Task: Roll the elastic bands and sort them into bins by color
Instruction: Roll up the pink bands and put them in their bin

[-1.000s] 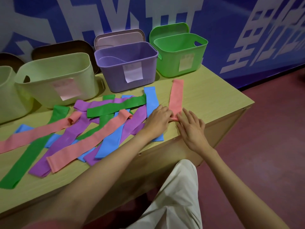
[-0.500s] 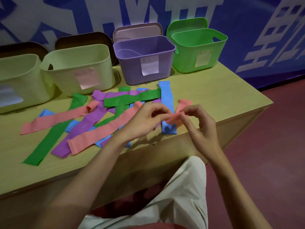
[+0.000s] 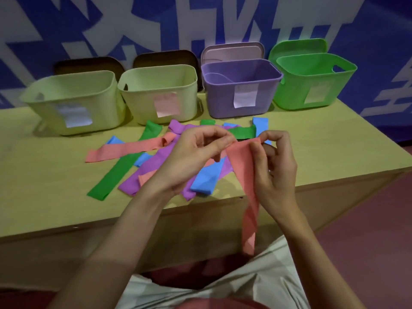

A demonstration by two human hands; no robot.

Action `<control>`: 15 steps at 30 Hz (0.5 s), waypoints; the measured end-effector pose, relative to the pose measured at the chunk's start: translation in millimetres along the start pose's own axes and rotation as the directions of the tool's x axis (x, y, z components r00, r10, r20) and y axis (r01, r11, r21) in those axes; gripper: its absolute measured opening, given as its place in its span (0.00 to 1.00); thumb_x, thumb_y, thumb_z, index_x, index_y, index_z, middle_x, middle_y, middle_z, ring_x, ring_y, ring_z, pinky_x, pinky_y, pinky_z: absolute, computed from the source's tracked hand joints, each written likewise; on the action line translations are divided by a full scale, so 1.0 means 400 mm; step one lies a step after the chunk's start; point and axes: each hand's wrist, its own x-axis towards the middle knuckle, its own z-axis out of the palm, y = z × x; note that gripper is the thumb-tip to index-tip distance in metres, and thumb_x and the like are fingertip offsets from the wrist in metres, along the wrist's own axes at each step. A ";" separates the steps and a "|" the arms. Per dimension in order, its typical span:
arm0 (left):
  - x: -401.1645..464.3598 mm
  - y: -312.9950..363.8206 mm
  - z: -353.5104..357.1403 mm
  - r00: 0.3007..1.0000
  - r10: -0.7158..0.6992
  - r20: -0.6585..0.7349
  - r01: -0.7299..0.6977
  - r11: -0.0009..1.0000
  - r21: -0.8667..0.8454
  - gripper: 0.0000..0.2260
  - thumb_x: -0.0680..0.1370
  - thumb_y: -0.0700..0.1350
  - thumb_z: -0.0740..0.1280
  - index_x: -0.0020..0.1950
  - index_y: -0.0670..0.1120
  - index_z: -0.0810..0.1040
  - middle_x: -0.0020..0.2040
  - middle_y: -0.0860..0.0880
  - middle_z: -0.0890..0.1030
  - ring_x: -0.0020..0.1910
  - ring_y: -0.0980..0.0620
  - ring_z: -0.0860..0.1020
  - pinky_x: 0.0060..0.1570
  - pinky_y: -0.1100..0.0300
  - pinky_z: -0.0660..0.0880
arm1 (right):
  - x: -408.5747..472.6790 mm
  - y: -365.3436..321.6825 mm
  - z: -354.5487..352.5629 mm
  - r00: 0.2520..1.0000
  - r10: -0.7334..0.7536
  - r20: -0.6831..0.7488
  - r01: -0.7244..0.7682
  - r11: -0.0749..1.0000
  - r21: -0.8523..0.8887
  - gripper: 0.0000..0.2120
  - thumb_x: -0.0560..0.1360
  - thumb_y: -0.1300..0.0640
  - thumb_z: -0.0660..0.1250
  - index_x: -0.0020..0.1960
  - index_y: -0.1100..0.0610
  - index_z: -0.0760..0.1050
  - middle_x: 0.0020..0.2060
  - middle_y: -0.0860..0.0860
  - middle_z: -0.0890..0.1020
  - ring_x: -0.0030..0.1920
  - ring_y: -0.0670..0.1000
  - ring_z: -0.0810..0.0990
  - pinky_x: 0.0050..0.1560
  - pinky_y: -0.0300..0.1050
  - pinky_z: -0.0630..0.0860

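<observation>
**Pink band lifted, both hands pinching its top edge**

I see the left hand and right hand raised above the near table edge, each pinching the upper end of one pink elastic band; its tail hangs down past the table front. Behind the hands, a loose pile of bands in green, purple, blue and pink lies flat. Farthest, left to right: two pale yellow-green bins, a purple bin, a green bin.
</observation>
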 end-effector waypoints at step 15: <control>-0.086 -0.092 -0.073 0.955 -0.018 -0.296 0.011 1.000 -0.024 0.04 0.77 0.34 0.65 0.46 0.39 0.80 0.34 0.53 0.78 0.32 0.59 0.71 0.36 0.66 0.70 | -0.037 0.001 0.136 0.995 0.016 0.103 -0.026 0.995 0.099 0.12 0.77 0.67 0.65 0.58 0.57 0.72 0.26 0.46 0.71 0.26 0.40 0.68 0.31 0.27 0.63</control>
